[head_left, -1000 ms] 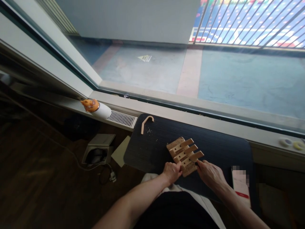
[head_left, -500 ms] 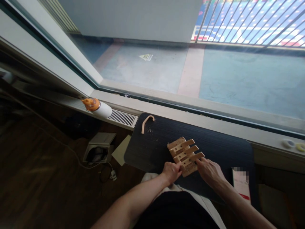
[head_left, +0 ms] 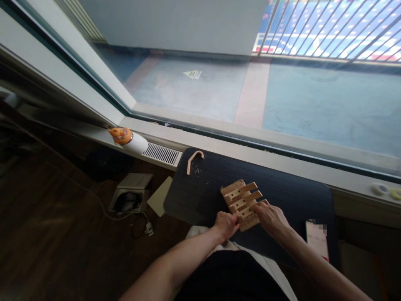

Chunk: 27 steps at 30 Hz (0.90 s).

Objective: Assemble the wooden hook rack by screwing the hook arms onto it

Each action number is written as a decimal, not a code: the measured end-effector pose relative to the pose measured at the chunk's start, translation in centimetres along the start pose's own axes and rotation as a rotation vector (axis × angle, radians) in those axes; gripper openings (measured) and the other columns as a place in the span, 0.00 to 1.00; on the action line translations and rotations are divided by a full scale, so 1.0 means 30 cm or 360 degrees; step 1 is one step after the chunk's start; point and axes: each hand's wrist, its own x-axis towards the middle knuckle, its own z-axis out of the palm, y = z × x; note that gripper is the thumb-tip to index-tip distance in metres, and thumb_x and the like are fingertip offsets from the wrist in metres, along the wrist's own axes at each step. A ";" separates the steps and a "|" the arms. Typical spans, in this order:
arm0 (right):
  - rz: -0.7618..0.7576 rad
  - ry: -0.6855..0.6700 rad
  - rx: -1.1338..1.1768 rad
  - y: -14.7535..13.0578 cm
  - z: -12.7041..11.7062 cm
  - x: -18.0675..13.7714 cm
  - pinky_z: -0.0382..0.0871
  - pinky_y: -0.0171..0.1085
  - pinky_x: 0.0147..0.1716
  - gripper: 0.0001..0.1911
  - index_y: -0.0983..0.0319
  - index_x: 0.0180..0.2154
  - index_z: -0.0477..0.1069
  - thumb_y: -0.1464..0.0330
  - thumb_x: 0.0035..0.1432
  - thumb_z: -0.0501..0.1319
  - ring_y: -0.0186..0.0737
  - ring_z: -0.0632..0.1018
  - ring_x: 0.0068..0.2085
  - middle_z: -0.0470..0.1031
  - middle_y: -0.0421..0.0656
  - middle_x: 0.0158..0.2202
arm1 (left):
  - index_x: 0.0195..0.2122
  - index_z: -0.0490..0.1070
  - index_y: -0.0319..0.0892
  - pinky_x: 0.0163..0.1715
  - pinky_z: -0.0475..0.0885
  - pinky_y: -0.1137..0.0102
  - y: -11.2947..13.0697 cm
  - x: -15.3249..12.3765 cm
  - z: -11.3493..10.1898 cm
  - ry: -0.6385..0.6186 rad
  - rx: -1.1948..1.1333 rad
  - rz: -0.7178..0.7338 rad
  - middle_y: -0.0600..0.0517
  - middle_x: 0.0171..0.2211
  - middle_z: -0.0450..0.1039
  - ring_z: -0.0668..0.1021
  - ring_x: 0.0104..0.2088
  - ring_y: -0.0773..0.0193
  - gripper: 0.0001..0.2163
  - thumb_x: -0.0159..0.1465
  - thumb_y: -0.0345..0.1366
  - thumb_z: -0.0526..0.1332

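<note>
A light wooden piece with several parallel slats, dark holes along them, lies at an angle on a brown board on the dark table. My left hand is closed around the near left end of the lowest slat, beside the board's edge. On the right, the fingers of my right hand are pinched together over the lowest slat, close to one of its holes. Whatever they hold is too small or hidden to make out. The hand covers part of that slat's right end.
A wooden hook lies at the far left of the dark table, next to small metal pieces. A pink-white phone-like object lies at the right. An orange-topped white bottle stands by the window; an open box sits below.
My right hand has moved left from the end of the lowest slat to near its hole, covering more of it. My left hand and the wooden piece stay about where they were.
</note>
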 end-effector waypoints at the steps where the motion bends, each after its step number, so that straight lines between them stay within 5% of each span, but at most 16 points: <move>1: 0.0017 -0.0010 0.0008 0.003 0.010 0.003 0.63 0.34 0.30 0.15 0.61 0.37 0.73 0.77 0.58 0.50 0.42 0.78 0.38 0.78 0.48 0.36 | 0.49 0.68 0.48 0.46 0.66 0.58 0.001 0.000 -0.001 -0.0004 0.0020 0.0002 0.48 0.28 0.75 0.78 0.37 0.49 0.17 0.58 0.36 0.63; 9: 0.0116 -0.0001 -0.0019 0.002 0.025 0.006 0.62 0.35 0.27 0.12 0.63 0.38 0.71 0.75 0.56 0.51 0.43 0.79 0.34 0.78 0.48 0.33 | 0.51 0.66 0.45 0.42 0.69 0.57 0.018 0.000 -0.010 -0.0103 0.0299 -0.0006 0.46 0.33 0.78 0.79 0.37 0.48 0.19 0.58 0.39 0.61; 16: -0.0122 0.0064 -0.0057 -0.010 -0.025 -0.031 0.65 0.34 0.32 0.15 0.60 0.40 0.71 0.78 0.59 0.49 0.43 0.75 0.43 0.74 0.48 0.41 | 0.50 0.64 0.47 0.39 0.71 0.62 0.037 -0.007 -0.027 -0.0131 0.0498 0.0012 0.49 0.34 0.78 0.80 0.35 0.53 0.16 0.61 0.41 0.59; 27: -0.0148 0.0114 -0.0020 0.043 0.021 -0.010 0.65 0.33 0.31 0.13 0.62 0.39 0.71 0.77 0.59 0.49 0.41 0.76 0.38 0.74 0.47 0.36 | 0.54 0.63 0.46 0.37 0.72 0.63 0.044 -0.008 -0.034 -0.0125 0.0618 0.0037 0.48 0.34 0.79 0.80 0.35 0.54 0.20 0.61 0.42 0.59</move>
